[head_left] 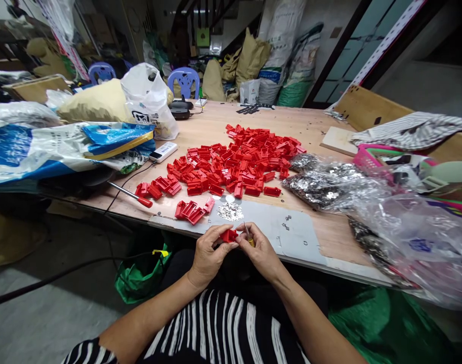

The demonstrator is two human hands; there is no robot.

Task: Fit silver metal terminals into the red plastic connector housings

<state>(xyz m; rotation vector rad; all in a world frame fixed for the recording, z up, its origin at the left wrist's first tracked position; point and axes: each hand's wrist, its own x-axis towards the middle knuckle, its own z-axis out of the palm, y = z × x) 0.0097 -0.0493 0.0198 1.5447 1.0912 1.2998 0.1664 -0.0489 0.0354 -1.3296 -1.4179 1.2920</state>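
1. Here, at the near edge of the mat (pixel 263 215): left hand (pixel 208 247) pinching a red case (pixel 228 235), right hand (pixel 261 252) gripping a tool (pixel 251 241).
2. Beyond the mat, leftward: white bag (pixel 141 93), lettering unreadable.
3. Right on the mat: room around clips (pixel 287 222).

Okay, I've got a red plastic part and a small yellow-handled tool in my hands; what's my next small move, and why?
Probably steady the red plastic part in your left hand and adjust it with your right hand before using the yellow-handled tool: the tool's tip points up, away from the part, while both hands meet around it.
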